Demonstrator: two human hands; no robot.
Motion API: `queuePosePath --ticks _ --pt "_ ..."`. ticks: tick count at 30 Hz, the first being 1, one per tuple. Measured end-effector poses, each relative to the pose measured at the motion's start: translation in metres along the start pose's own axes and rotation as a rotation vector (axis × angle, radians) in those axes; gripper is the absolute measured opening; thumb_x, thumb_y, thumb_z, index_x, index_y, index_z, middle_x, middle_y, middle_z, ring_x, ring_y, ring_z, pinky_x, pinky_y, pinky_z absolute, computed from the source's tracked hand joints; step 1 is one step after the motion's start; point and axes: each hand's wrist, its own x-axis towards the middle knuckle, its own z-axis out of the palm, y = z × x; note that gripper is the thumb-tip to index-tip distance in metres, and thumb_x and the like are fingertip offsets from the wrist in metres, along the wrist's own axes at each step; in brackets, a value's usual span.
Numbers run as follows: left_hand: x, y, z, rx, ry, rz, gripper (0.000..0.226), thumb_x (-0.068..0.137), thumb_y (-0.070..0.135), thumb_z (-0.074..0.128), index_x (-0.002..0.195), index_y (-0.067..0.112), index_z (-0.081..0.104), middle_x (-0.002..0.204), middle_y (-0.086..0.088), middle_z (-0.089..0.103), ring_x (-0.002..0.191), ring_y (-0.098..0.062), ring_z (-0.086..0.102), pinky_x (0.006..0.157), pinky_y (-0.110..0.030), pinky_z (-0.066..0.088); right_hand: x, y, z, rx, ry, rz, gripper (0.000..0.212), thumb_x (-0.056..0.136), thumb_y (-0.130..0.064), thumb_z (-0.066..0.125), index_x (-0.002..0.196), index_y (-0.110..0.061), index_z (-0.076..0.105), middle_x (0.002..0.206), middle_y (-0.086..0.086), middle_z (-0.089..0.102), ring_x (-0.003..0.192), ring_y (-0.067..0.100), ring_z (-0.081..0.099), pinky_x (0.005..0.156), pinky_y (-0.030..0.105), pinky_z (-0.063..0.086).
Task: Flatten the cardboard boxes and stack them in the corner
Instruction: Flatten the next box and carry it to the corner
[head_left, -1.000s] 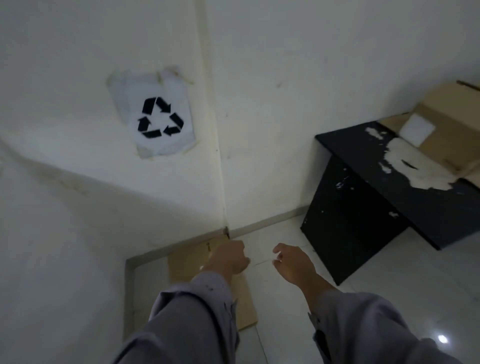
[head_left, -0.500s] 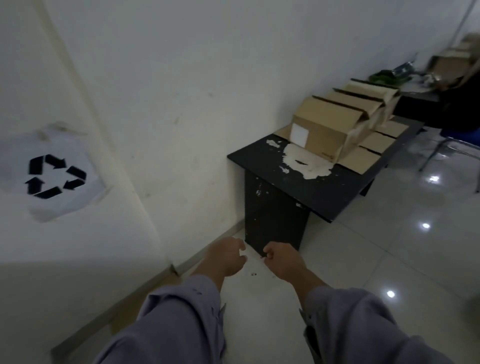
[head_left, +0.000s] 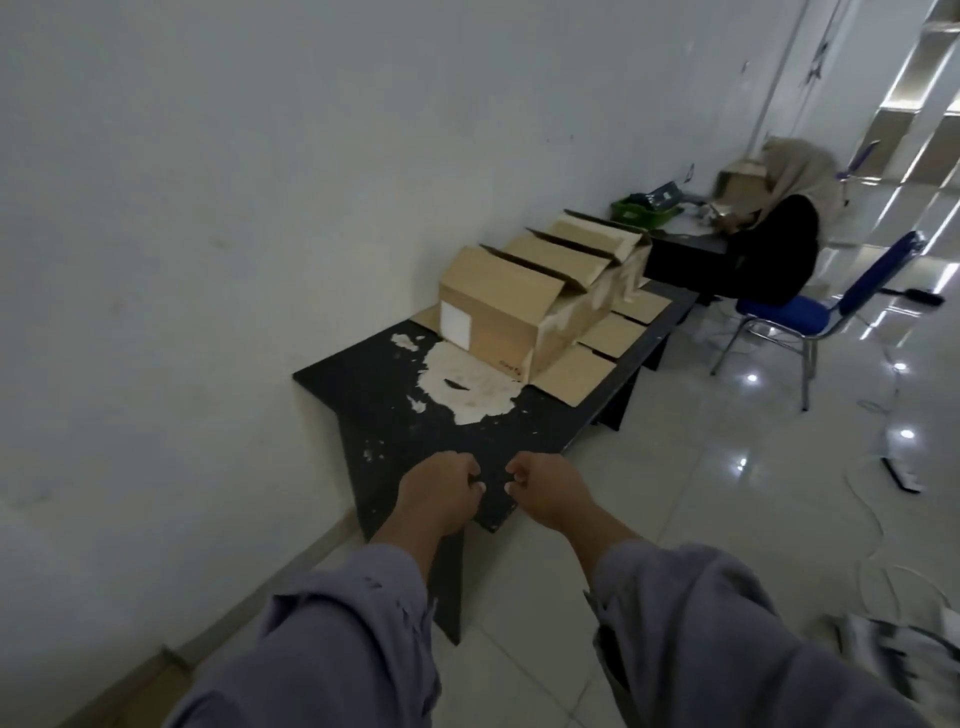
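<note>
Head view: we've got both hands out in front, low over the near end of the black table (head_left: 395, 415), w/ nothing in either. Left hand (head_left: 439, 491) has its fingers curled in loosely, right hand (head_left: 550, 491) the same, knuckles up, fingertips turned toward each other, the two hands just beside one another but apart. Forearms reach fwd from grey sleeves, wrists roughly level. Cardboard boxes (head_left: 540, 291) sit in a row further along the table against the wall, three of them as far as we can tell, tops open, flaps splayed onto the tabletop on the aisle side. Nearest box (head_left: 493, 322) has a white label on its end face. We judge them light & prob. empty, stiff along the panels but easy to fold at the creases; some torn, pale patches on the sides suggest the outer paper peels, so edges may be weak there. Best hold, we'd say: one hand on each end of the nearest box, or thumbs inside the open top rim, then press opposite corners to collapse it. Beyond the boxes a seated person (head_left: 779, 228) on a blue chair (head_left: 810, 317), well apart from us.
</note>
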Motion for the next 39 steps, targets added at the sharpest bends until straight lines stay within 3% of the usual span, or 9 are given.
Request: queuePosePath --ticks 9,19,24,30,35,37,39 --pt "0.124 0.066 0.013 0.005 0.039 0.002 0.034 0.092 0.043 0.054 0.121 0.025 0.06 0.122 0.0 0.059 0.113 -0.022 0.056 0.091 -0.036 0.047 0.087 0.102 -0.048 -0.009 0.039 0.017 0.033 0.093 -0.029 0.057 0.123 -0.017 0.061 0.121 0.005 0.065 0.11 0.024 0.059 0.09 0.033 0.048" --pt "0.324 0.089 -0.009 0.001 0.126 -0.088 0.033 0.093 0.034 0.051 0.121 0.019 0.059 0.126 -0.003 0.056 0.113 -0.024 0.053 0.088 -0.035 0.047 0.277 0.15 -0.137 0.11 0.164 -0.065 0.032 0.09 -0.027 0.06 0.12 -0.019 0.063 0.117 0.001 0.065 0.106 0.02 0.06 0.088 0.033 0.05" --pt "0.407 0.1 -0.037 -0.023 0.236 -0.111 0.035 0.095 0.037 0.05 0.124 0.019 0.058 0.125 -0.003 0.055 0.114 -0.023 0.053 0.085 -0.035 0.047 0.367 0.16 -0.2 0.2 0.308 -0.12 0.031 0.09 -0.028 0.06 0.119 -0.019 0.064 0.115 0.003 0.066 0.104 0.021 0.061 0.085 0.034 0.051" --pt "0.481 0.103 -0.03 0.043 0.21 -0.253 0.045 0.095 0.038 0.047 0.135 0.019 0.047 0.137 -0.006 0.045 0.123 -0.029 0.042 0.094 -0.041 0.041 0.458 0.162 -0.214 0.162 0.211 -0.302 0.031 0.091 -0.03 0.06 0.12 -0.018 0.063 0.119 0.005 0.061 0.109 0.022 0.057 0.086 0.032 0.047" --pt "0.527 0.103 0.002 -0.005 0.186 -0.413 0.053 0.095 0.046 0.045 0.142 0.024 0.036 0.15 -0.008 0.032 0.134 -0.033 0.031 0.103 -0.044 0.035 0.526 0.172 -0.199 0.036 0.067 -0.467 0.037 0.089 -0.027 0.06 0.125 -0.019 0.056 0.124 0.009 0.053 0.114 0.029 0.05 0.087 0.039 0.049" --pt "0.537 0.105 0.02 0.011 0.185 -0.505 0.056 0.095 0.05 0.042 0.145 0.028 0.032 0.158 -0.008 0.02 0.143 -0.033 0.019 0.112 -0.046 0.024 0.55 0.176 -0.202 -0.076 -0.025 -0.568 0.043 0.087 -0.025 0.059 0.129 -0.02 0.049 0.125 0.01 0.051 0.113 0.031 0.05 0.088 0.042 0.05" --pt "0.546 0.111 0.037 0.047 0.213 -0.589 0.058 0.096 0.056 0.032 0.149 0.032 0.024 0.162 -0.007 0.007 0.148 -0.031 0.005 0.118 -0.047 0.011 0.569 0.18 -0.213 -0.07 -0.076 -0.615 0.041 0.082 -0.023 0.06 0.121 -0.02 0.046 0.117 0.009 0.052 0.102 0.032 0.053 0.081 0.043 0.051"
